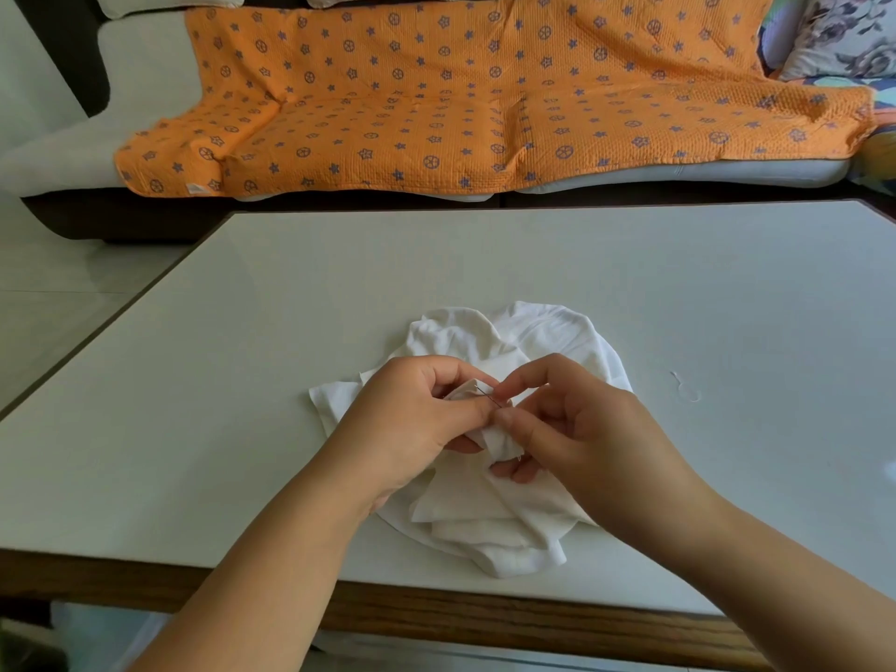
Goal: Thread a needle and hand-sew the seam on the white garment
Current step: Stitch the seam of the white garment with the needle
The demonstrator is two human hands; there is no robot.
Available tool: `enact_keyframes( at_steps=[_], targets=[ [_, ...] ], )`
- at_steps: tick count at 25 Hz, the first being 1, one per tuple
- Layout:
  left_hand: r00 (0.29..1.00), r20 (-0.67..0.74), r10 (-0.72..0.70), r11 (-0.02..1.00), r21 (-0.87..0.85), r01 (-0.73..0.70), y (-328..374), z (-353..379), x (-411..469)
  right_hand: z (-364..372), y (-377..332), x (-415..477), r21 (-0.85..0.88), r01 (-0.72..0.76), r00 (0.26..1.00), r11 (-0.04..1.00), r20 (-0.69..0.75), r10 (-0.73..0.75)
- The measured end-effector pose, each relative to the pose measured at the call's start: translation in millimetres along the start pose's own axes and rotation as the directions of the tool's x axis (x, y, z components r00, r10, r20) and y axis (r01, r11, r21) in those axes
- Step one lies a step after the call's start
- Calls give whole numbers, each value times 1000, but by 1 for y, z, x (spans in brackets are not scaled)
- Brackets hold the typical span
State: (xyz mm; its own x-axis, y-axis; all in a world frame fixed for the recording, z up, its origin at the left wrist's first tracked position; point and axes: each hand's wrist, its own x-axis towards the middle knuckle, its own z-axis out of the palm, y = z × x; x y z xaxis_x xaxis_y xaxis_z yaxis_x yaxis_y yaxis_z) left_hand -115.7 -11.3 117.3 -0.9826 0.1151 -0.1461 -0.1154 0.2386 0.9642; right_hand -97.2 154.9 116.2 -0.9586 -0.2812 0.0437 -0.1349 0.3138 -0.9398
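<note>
A crumpled white garment (514,341) lies on the pale table (242,380) near its front edge. My left hand (412,419) pinches a bunched fold of the garment, thumb on top. My right hand (572,429) pinches a thin dark needle (488,396) between thumb and forefinger, right beside my left thumb. The needle slants across the held fold and its tip reaches the cloth. No thread on the needle is visible.
A short loose piece of white thread (684,386) lies on the table to the right of the garment. Beyond the table's far edge stands a sofa with an orange patterned blanket (485,99). The table's wooden front rim (485,618) runs below my forearms.
</note>
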Motion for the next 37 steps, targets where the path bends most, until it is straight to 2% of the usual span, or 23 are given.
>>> enact_keyframes(
  at_steps=[3, 9, 12, 16, 18, 20, 22, 25, 31, 37],
  targets=[
    [1000, -4, 6, 1000, 9, -6, -1, 1, 0, 2, 3, 2, -76, 25, 999, 997, -22, -27],
    [1000, -2, -5, 1000, -17, 5, -3, 0, 1, 0, 7, 3, -125, 64, 998, 990, -13, -66],
    [1000, 0, -13, 997, -70, 12, -1, -1, 1, -4, 4, 7, -5, 7, 997, 1000, -77, -7],
    [999, -33, -28, 991, -130, 24, 0, -6, 3, -14, 4, 17, 280, -89, 970, 956, -194, 147],
    [999, -19, -49, 982, -186, 45, 0, -8, 3, -22, 3, 23, 533, -124, 956, 837, -163, 245],
    [998, -2, -61, 973, -223, 59, 0, -9, 3, -31, 2, 29, 752, -153, 947, 641, -73, 312],
    [998, 5, -65, 967, -245, 65, 0, -11, 3, -39, 1, 32, 860, -165, 932, 482, -25, 362],
    [998, 10, -68, 962, -264, 68, -1, -12, 4, -51, 3, 36, 914, -112, 916, 390, -57, 397],
    [998, 17, -68, 960, -270, 70, -1, -13, 4, -59, 15, 40, 892, 97, 867, 442, -293, 402],
    [998, 2, -61, 962, -268, 59, -1, -15, 3, -60, 26, 44, 864, 134, 790, 486, -389, 473]
  ],
)
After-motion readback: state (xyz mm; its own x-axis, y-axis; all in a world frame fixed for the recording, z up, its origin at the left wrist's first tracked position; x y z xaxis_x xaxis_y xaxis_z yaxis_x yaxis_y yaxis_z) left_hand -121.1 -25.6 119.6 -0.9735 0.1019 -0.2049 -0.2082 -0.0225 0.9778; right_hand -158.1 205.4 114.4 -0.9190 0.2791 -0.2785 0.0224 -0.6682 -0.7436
